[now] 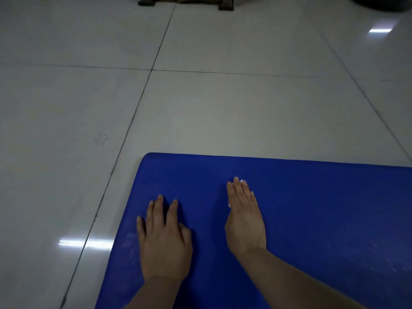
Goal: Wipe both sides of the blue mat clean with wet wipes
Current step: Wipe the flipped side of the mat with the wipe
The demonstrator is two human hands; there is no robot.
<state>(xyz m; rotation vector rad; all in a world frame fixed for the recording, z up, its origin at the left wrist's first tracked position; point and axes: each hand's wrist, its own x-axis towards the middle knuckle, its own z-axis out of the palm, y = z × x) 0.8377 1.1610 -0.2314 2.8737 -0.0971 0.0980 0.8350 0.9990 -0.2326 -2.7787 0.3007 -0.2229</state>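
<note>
Both my hands flat on the blue mat, no wipe in sight

The blue mat (312, 219) lies flat on the tiled floor (200, 108). My left hand (163, 244) and right hand (244, 221) press on it near its far left corner, fingers straight, gripping nothing. It looks thin, soft and floppy, probably light; I'd pinch the rounded corner or far edge to turn it.
</note>
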